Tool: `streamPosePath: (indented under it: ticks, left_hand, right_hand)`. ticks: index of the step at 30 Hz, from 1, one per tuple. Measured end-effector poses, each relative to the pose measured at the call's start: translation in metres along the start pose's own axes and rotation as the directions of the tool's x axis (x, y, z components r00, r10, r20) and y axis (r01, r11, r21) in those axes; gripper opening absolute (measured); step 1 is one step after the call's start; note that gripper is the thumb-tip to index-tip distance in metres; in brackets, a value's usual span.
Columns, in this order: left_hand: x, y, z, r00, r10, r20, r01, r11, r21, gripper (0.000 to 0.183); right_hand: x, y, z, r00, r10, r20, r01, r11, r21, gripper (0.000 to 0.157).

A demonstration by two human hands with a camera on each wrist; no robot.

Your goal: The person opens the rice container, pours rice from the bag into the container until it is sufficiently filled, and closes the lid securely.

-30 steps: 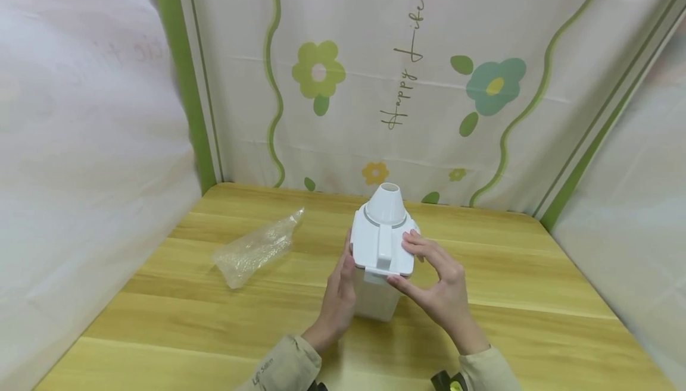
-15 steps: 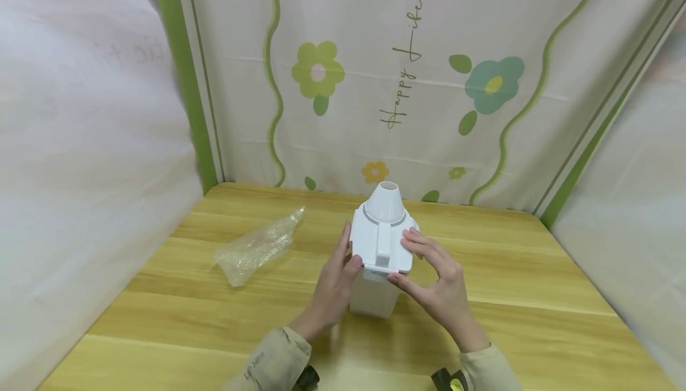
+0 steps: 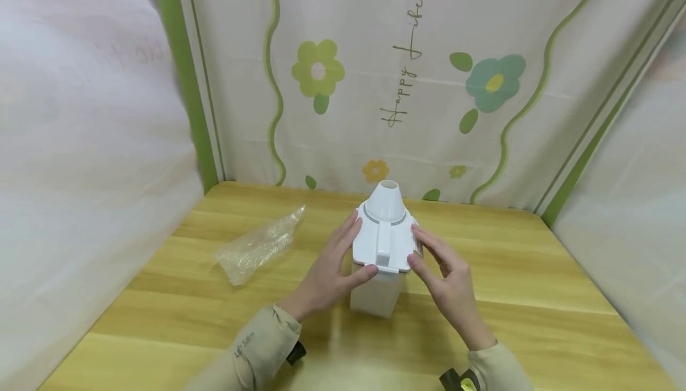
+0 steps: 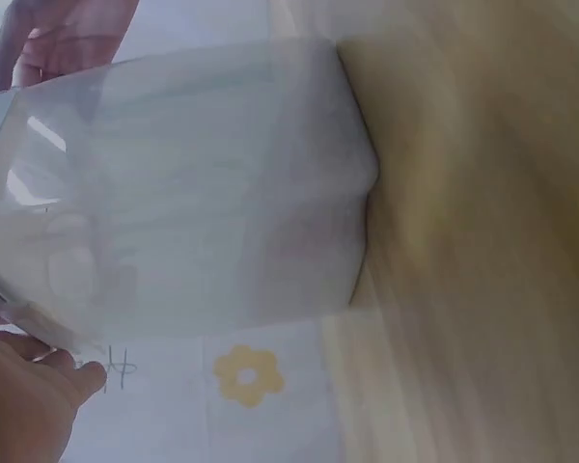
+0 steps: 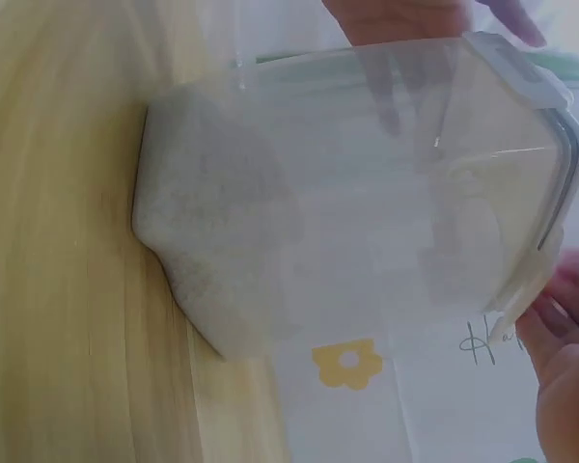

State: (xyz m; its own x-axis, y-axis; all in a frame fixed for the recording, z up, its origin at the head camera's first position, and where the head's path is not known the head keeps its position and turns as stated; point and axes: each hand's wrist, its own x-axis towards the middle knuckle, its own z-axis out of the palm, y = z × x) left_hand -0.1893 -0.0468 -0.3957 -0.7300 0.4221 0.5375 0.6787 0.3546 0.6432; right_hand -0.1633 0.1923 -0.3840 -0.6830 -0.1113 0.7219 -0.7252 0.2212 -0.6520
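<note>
A translucent plastic storage container (image 3: 374, 299) stands upright on the table, closed by a white lid (image 3: 368, 242) with clips along its edges. On the lid sits a white cone-shaped cup (image 3: 386, 203) with a handle pointing toward me. My left hand (image 3: 324, 278) holds the lid's left side, fingers along that edge and thumb at the front clip (image 3: 388, 269). Opposite it, my right hand (image 3: 452, 284) grips the right edge, thumb near the front corner. In the right wrist view its fingers curl at a side clip (image 5: 531, 280).
A crumpled clear plastic bag (image 3: 257, 248) lies on the wooden table (image 3: 177, 313), left of the container. A flower-printed curtain (image 3: 354, 117) hangs behind the table's far edge. Pale fabric walls (image 3: 80, 159) close off both sides.
My left hand has shifted from the container's side up onto the lid, its thumb now at the front clip. My right hand has moved from the front clip to the lid's right edge.
</note>
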Motion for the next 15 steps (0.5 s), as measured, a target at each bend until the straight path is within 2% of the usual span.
streamPosePath:
  ticks: [6, 12, 15]
  left_hand:
    - [0.009, -0.004, -0.007, 0.994, 0.099, 0.046, -0.103, 0.99, 0.095, 0.092]
    - [0.011, -0.006, -0.011, 0.983, 0.173, 0.059, -0.181, 0.968, 0.173, 0.092]
    - [0.011, -0.007, -0.011, 0.982, 0.182, 0.052, -0.188, 0.965, 0.181, 0.093]
  right_hand:
    - [0.003, 0.001, -0.004, 0.983, 0.175, -0.055, -0.171, 0.983, 0.066, 0.037]
    - [0.0, -0.005, -0.005, 0.964, 0.263, -0.031, -0.26, 0.963, 0.068, 0.038]
    - [-0.002, -0.008, -0.004, 0.952, 0.305, -0.007, -0.304, 0.95, 0.068, 0.04]
